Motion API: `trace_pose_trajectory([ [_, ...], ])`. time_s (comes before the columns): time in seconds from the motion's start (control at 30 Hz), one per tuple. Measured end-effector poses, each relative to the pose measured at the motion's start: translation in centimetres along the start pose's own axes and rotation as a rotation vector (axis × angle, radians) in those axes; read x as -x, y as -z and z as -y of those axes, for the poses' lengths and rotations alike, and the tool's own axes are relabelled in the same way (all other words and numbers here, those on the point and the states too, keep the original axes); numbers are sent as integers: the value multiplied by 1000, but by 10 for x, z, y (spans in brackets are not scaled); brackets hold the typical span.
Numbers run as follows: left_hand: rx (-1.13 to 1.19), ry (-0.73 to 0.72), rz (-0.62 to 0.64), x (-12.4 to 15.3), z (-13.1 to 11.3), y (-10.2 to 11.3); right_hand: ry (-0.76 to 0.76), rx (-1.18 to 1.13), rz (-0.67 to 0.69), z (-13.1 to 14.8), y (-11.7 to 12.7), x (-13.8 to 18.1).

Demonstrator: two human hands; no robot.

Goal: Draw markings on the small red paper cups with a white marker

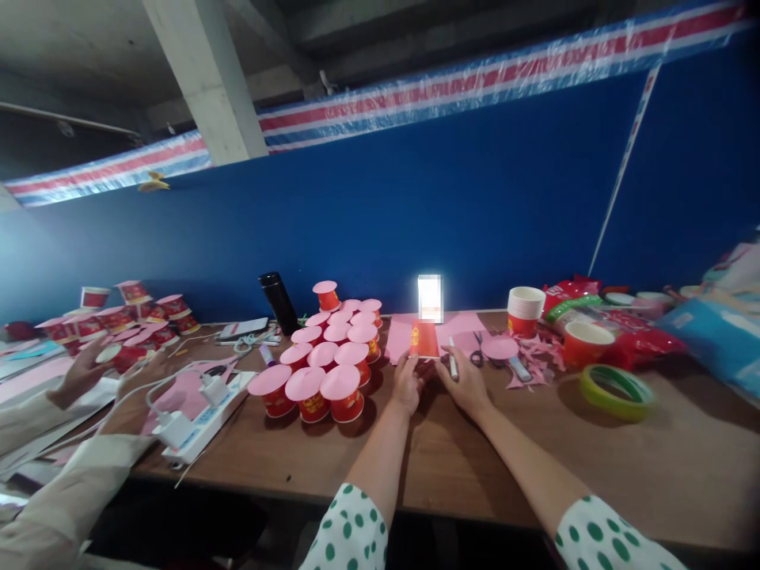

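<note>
My left hand (407,383) holds a red paper cup (423,339) pressed upside down on a pink paper sheet (457,326) on the wooden table (534,459). My right hand (466,380) rests beside the cup, its fingers closed round a pen (452,362) whose tip sits at the cup's right side. Both forearms reach out from spotted sleeves at the bottom of the view.
Several red cups with pink discs (324,372) are grouped left of my hands. Scissors (476,348), a pink disc (499,348), pink scraps, a cup stack (525,310) and a green tape roll (617,391) lie right. A power strip (202,416) and another person's hands (89,368) are at left.
</note>
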State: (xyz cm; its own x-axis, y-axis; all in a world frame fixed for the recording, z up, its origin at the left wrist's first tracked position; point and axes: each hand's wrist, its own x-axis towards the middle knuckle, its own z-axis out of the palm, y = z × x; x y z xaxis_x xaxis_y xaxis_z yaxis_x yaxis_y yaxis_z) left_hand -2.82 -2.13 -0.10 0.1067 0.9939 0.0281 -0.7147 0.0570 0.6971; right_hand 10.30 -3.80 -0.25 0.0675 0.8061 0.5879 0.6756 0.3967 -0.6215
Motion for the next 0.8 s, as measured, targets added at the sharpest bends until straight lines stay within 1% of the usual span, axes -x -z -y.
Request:
trace_pose_trajectory([
  [0.1, 17, 15, -9, -4, 2, 5, 4, 34, 5, -3, -2, 0],
  [0.23, 35, 40, -28, -7, 4, 9, 56, 53, 1, -3, -2, 0],
  [0.37, 55, 78, -65, -5, 1, 6, 96, 69, 5, -1, -1, 1],
  [0.53, 125, 123, -26, -1, -8, 1, 196, 83, 29, -1, -3, 4],
  [0.63, 202, 146, -51, 1, -13, 2, 189, 83, 7, -3, -5, 4],
  [0.8, 331, 175, -73, 4, -20, 7, 118, 79, -33, -7, -6, 4],
])
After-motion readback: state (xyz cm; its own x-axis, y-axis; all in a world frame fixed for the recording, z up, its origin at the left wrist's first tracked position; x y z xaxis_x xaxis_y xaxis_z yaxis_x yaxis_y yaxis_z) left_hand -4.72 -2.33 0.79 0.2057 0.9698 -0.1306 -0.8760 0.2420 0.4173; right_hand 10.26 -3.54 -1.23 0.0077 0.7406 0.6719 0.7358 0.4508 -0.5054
